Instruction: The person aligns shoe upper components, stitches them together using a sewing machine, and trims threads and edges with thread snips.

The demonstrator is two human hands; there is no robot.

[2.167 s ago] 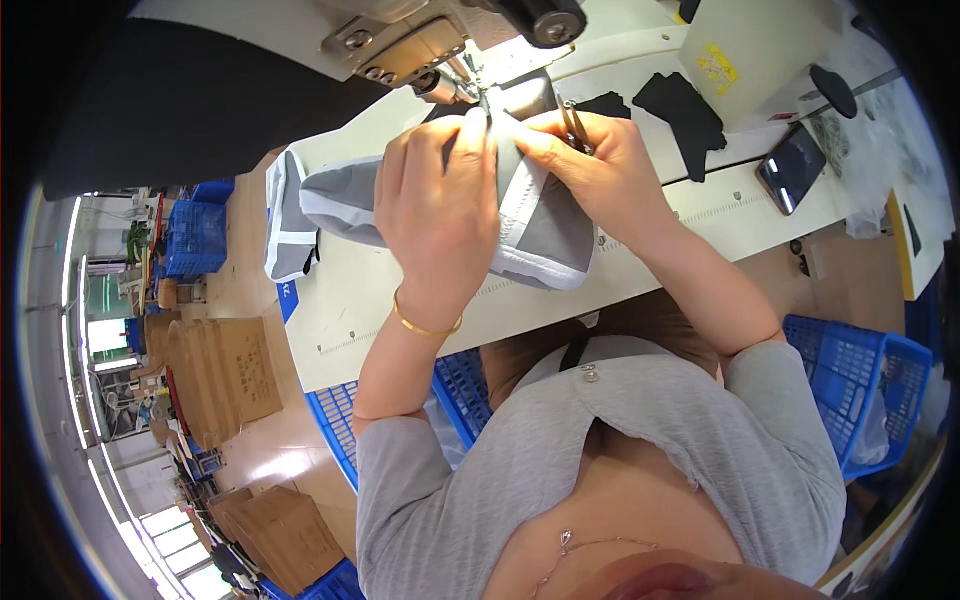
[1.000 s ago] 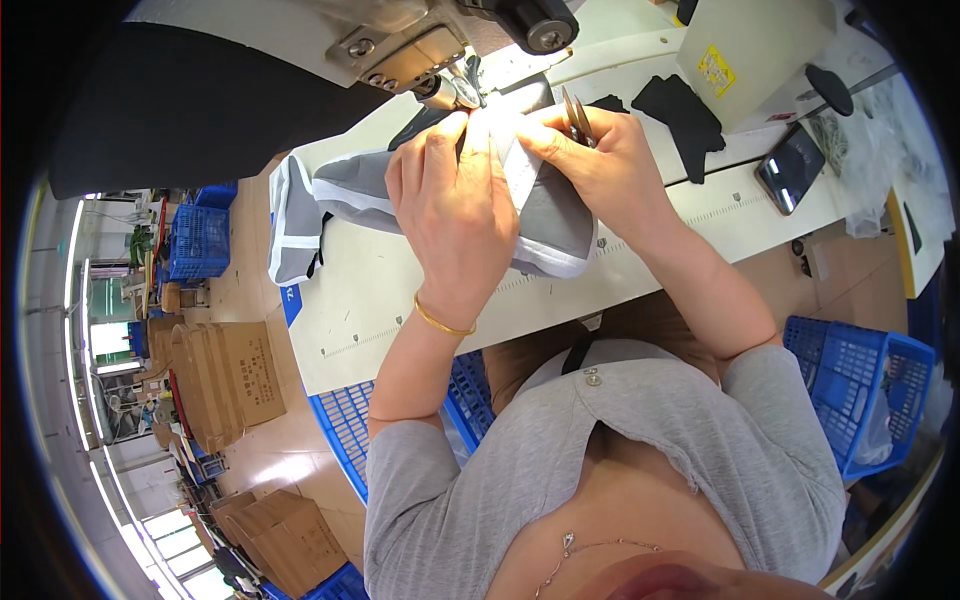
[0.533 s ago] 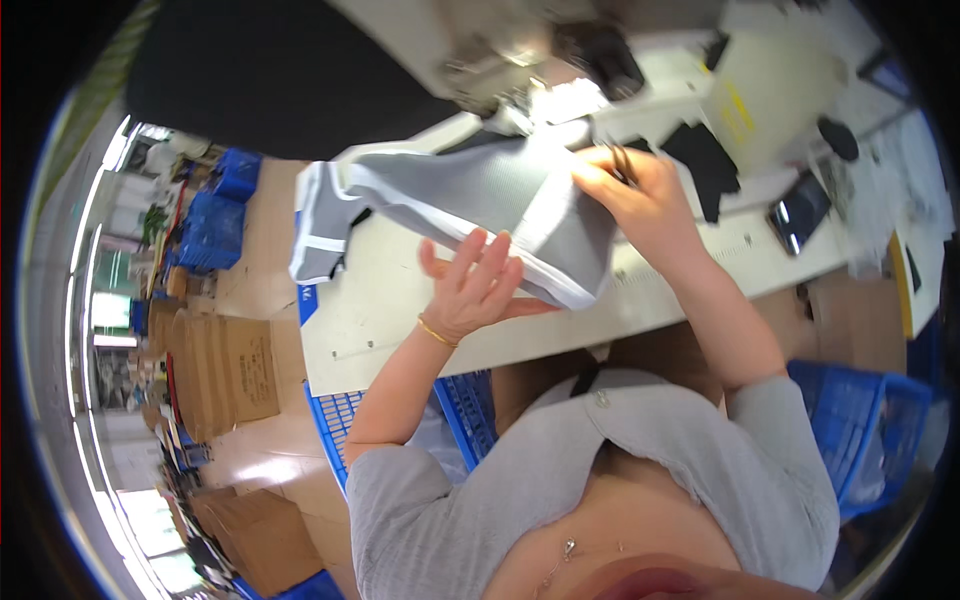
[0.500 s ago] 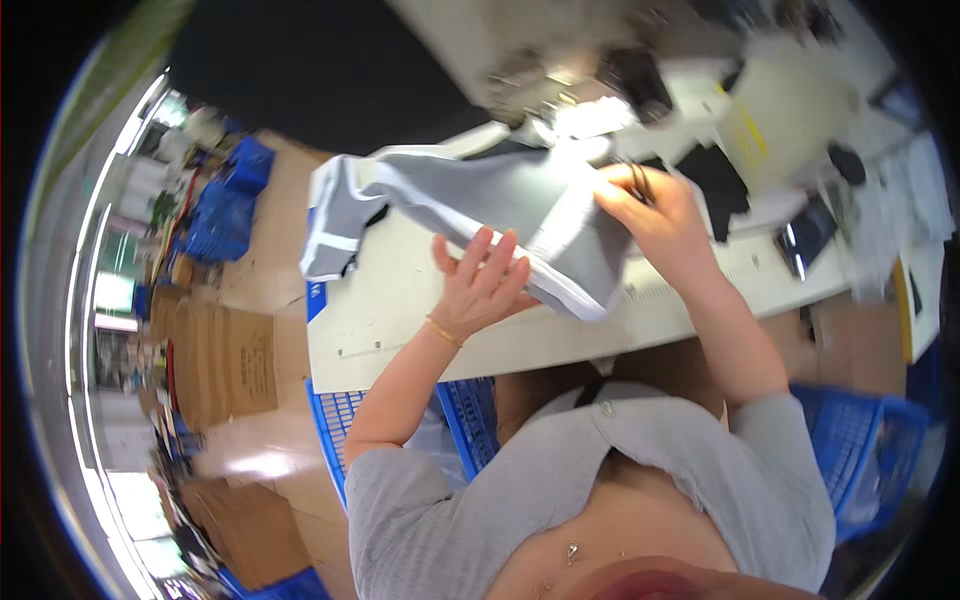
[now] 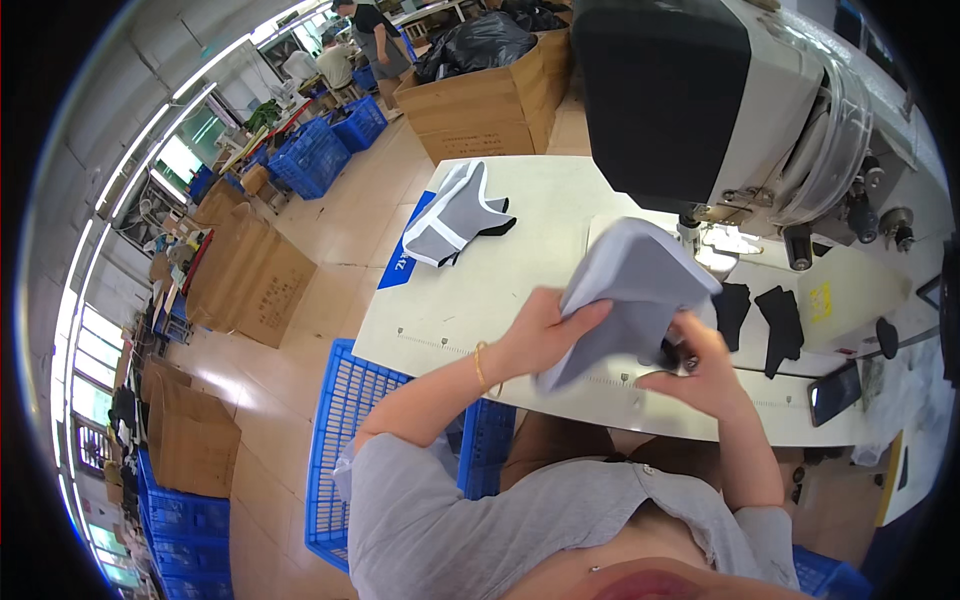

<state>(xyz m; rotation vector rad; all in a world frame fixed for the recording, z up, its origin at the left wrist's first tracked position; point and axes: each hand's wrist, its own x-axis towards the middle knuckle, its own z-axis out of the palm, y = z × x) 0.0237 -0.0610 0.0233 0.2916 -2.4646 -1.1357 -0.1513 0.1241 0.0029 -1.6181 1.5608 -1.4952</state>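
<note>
My left hand (image 5: pixel 548 332) is closed on the edge of a grey fabric piece (image 5: pixel 630 275) with white trim, its thumb lying on top. The piece is folded and lifted above the table in front of the sewing machine. At its lower right edge my right hand (image 5: pixel 703 368) is closed around a small dark tool that looks like thread snips (image 5: pixel 672 352); motion blurs it. A second grey piece with white bands and black parts (image 5: pixel 455 218) lies on the table at the far left.
The sewing machine (image 5: pixel 690 100) stands over the white table (image 5: pixel 480 300). Black fabric pieces (image 5: pixel 780 325) and a phone-like dark device (image 5: pixel 835 392) lie to the right. A blue basket (image 5: pixel 335 450) stands below at left. Cartons (image 5: pixel 250 275) and other people are beyond.
The view has swung, bringing more machine and room in. My left hand has gone from spread fingers to gripping the fabric. The held piece is now folded, with the other piece lying apart.
</note>
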